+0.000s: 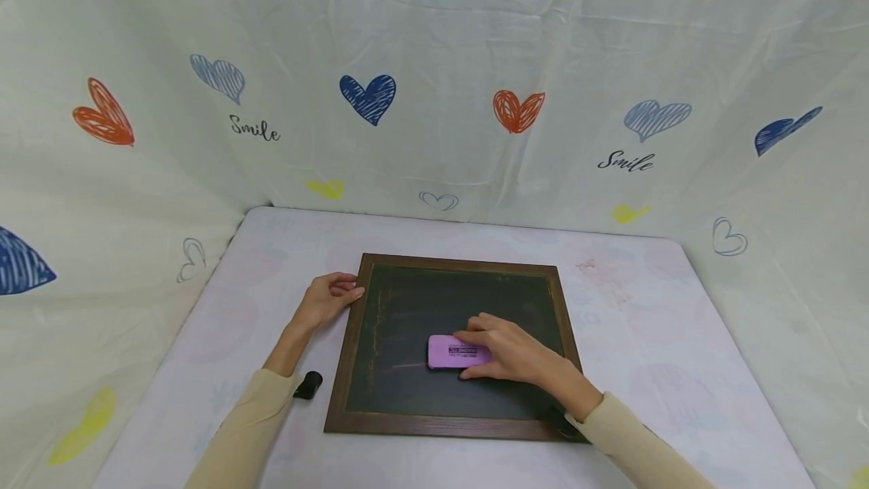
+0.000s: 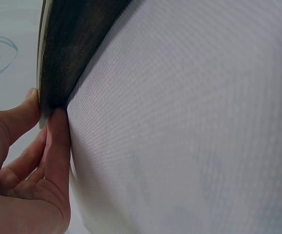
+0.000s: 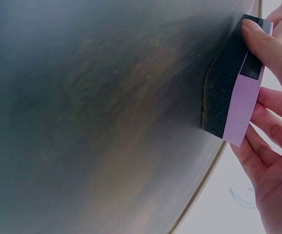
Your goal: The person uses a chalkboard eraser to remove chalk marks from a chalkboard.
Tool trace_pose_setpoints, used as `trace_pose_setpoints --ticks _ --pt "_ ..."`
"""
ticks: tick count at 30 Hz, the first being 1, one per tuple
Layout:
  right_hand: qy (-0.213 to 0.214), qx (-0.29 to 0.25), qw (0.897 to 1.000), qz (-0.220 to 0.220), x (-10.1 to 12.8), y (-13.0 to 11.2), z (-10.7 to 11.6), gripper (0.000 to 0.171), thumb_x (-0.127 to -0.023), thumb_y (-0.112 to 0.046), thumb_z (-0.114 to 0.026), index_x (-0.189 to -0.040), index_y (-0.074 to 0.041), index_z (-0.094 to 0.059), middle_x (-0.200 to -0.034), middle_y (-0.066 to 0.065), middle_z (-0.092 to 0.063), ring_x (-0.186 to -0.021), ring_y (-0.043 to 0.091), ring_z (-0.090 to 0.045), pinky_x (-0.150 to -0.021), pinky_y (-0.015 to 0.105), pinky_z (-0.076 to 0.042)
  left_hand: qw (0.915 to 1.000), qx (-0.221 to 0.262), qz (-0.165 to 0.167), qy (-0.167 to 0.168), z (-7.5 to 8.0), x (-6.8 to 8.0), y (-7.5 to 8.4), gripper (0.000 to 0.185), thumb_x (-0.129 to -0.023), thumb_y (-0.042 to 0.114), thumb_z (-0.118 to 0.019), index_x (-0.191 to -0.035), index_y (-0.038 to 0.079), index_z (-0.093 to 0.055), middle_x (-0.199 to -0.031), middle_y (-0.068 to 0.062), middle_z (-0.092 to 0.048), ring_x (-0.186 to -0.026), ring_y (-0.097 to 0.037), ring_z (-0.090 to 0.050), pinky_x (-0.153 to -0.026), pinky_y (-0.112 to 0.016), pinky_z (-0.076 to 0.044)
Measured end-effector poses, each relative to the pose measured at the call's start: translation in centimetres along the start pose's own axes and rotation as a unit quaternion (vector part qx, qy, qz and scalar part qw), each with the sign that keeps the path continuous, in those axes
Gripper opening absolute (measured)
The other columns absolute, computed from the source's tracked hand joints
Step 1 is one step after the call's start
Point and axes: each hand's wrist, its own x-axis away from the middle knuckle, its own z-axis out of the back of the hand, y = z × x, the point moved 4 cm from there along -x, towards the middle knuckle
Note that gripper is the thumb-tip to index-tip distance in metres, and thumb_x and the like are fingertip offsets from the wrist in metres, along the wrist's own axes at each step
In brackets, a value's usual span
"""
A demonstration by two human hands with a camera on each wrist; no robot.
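A chalkboard point(image 1: 414, 323) in a brown wooden frame lies flat on the table. My left hand point(image 1: 327, 299) pinches its left edge near the far corner; in the left wrist view the thumb point(image 2: 19, 117) is on the face and the fingers are at the side and underside. Over the middle of the board, my right hand point(image 1: 505, 347) grips a purple magnetic eraser point(image 1: 448, 352) between thumb and fingers. The eraser's dark felt point(image 3: 221, 92) faces the board in the right wrist view. A faint pink chalk line point(image 1: 407, 365) shows left of the eraser.
The table point(image 1: 638, 338) has a pale patterned cover, with a faint reddish smudge right of the board. A white curtain point(image 1: 434, 149) printed with hearts hangs behind and along both sides. Dark wrist straps point(image 1: 308, 385) sit near both cuffs.
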Motion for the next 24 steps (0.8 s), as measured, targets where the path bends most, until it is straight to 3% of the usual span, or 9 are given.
trace_pose_setpoints --ticks 24 --pt "-0.008 0.017 0.998 0.063 -3.6 -2.2 -1.5 0.057 -0.085 -0.047 -0.084 -0.125 -0.008 -0.074 -0.100 -0.001 -0.063 -0.085 0.008 -0.047 -0.073 0.017 -0.038 1.0000 0.002 0.002 -0.001 0.1 0.1 0.1 0.042 -0.098 0.013 -0.072 -0.130 -0.012 -0.062 -0.109 -0.024 -0.067 -0.098 -0.034 -0.067 -0.088 -0.043 -0.051"
